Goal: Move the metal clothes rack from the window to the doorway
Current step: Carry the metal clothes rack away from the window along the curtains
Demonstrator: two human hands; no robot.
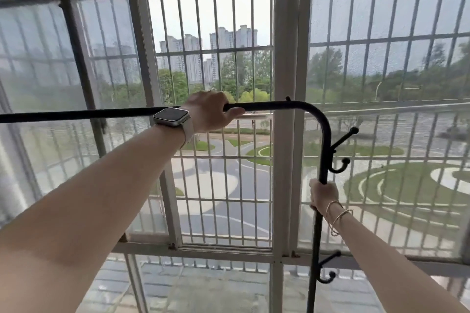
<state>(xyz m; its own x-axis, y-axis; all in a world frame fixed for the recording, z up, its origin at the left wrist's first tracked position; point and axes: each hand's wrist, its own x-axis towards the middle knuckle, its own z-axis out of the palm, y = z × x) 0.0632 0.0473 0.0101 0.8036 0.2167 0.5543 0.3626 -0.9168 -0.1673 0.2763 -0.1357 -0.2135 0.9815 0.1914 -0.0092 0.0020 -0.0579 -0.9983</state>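
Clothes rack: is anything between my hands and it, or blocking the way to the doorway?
Nothing between them: the left hand grips the clothes rack on its top bar, the right hand on its upright post. The doorway is out of view, so that path cannot be judged.

We see bright, diffuse daylight through window (213, 58) straight ahead; overcast sky washed out near white. We note backlit scene: clothes rack (315, 119) reads near-black, little surface detail. Forearms evenly lit, no hard shadows. Side panes hazy, mesh softening view. Wide-angle bowing of frame bars toward edges. We see slight softness overall, left edge smeared.
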